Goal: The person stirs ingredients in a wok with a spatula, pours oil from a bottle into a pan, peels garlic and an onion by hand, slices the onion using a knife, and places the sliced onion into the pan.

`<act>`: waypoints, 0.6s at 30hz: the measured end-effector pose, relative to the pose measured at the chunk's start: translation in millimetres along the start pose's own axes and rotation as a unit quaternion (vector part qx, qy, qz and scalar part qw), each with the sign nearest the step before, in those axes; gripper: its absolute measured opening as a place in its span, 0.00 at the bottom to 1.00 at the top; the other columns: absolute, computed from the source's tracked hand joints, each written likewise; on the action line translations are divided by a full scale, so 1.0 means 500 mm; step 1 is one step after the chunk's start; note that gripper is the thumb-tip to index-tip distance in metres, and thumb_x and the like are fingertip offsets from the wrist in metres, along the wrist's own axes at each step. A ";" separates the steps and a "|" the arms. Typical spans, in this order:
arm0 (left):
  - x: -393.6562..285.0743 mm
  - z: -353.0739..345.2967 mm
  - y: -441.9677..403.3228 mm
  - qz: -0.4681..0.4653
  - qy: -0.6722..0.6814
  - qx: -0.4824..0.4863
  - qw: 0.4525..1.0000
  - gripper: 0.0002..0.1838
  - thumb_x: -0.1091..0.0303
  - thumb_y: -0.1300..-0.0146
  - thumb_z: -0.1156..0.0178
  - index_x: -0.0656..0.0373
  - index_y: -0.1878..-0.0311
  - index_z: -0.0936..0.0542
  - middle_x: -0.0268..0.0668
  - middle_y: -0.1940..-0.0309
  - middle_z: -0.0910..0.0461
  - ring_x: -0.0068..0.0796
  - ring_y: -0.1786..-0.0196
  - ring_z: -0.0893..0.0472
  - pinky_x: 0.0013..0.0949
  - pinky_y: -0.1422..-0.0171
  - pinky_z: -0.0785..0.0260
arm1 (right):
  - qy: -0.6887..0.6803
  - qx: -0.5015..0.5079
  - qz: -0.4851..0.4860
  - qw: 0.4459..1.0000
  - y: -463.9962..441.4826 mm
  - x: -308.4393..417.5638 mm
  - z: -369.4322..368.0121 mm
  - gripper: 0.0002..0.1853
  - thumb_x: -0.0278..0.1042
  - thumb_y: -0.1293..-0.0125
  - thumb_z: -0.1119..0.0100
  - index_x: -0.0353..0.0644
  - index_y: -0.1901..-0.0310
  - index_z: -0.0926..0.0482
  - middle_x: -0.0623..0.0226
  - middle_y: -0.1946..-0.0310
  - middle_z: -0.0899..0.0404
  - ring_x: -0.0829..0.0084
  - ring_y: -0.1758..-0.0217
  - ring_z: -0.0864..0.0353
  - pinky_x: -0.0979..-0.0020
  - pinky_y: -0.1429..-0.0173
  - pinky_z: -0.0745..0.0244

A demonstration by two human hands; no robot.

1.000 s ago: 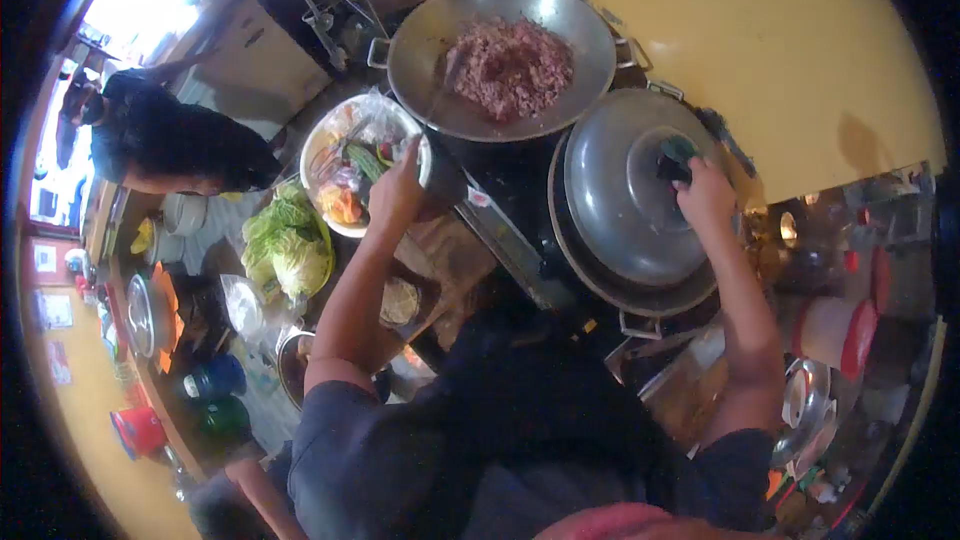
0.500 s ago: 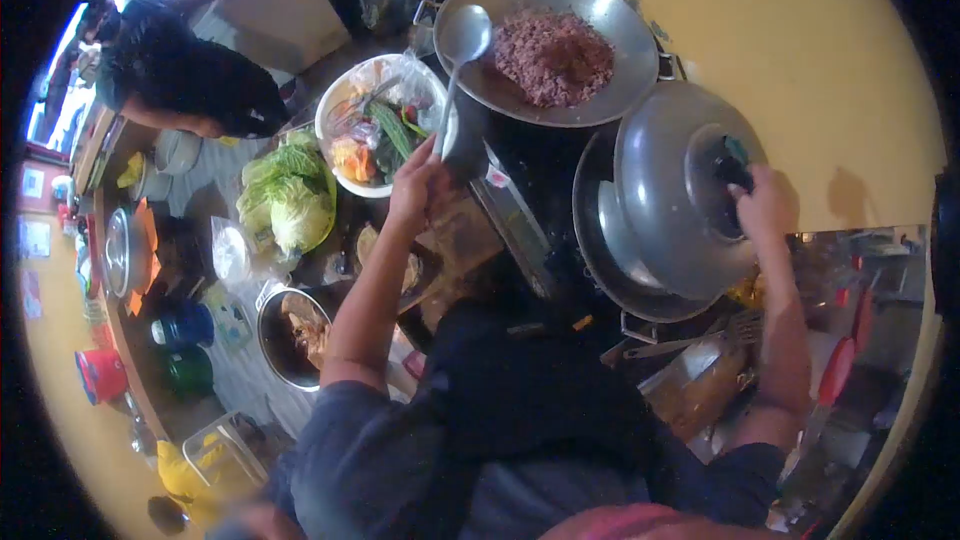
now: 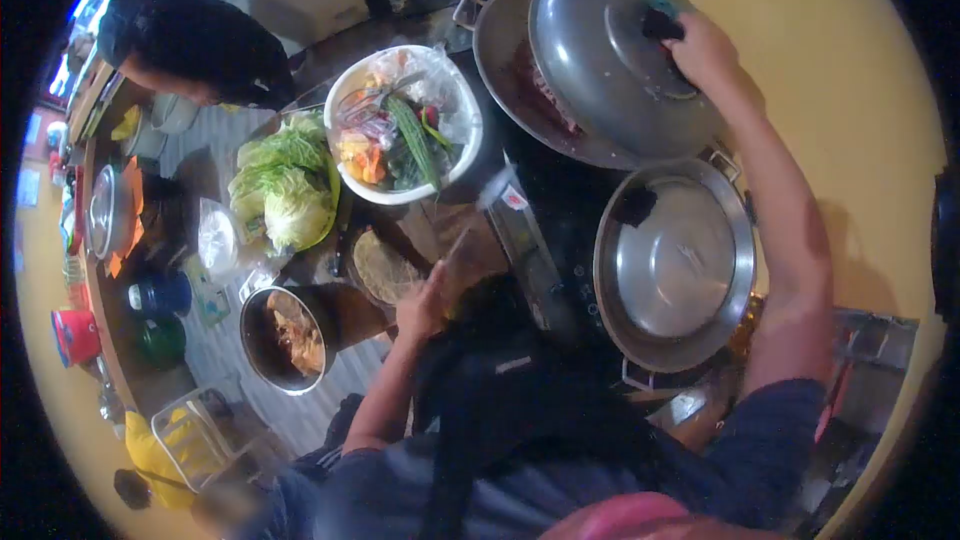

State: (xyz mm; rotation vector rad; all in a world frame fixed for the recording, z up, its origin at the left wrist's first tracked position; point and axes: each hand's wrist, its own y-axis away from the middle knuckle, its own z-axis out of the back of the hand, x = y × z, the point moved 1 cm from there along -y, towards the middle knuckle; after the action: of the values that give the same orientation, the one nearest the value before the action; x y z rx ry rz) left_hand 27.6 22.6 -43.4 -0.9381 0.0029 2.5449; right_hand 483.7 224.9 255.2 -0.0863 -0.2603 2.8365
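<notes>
a white basin (image 3: 395, 197) holds a long ridged green gourd (image 3: 412, 135), orange vegetable pieces (image 3: 360, 162) and crumpled clear plastic (image 3: 450, 90). beside it, pale-green cabbage (image 3: 298, 218) lies on a yellow-green plate (image 3: 333, 202). nearer the bottom, a deep metal pot (image 3: 247, 340) contains browned chunks of meat (image 3: 295, 335). along the left side are a red bucket (image 3: 76, 337), a blue container (image 3: 160, 295) and a green container (image 3: 162, 340). below them, yellow fabric (image 3: 145, 452) lies against a white metal frame (image 3: 163, 437). another person (image 3: 205, 40), in a dark shirt, bends forward at upper left.
</notes>
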 end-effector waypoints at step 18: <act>0.135 -0.143 -0.119 -0.067 -0.189 0.144 0.969 0.37 0.68 0.44 0.46 0.42 0.28 0.41 0.43 0.59 0.25 0.44 0.61 0.22 0.46 0.59 0.28 | -0.038 -0.004 0.047 0.998 -0.107 0.022 -0.277 0.17 0.41 0.45 0.36 0.40 0.56 0.20 0.52 0.60 0.19 0.51 0.54 0.20 0.54 0.50 0.26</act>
State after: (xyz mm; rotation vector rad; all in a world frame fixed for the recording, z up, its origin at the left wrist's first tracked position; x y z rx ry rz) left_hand 49.2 92.4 -132.0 -0.3256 0.1842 2.4700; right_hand 500.2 301.9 128.9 0.0082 -0.2924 2.9360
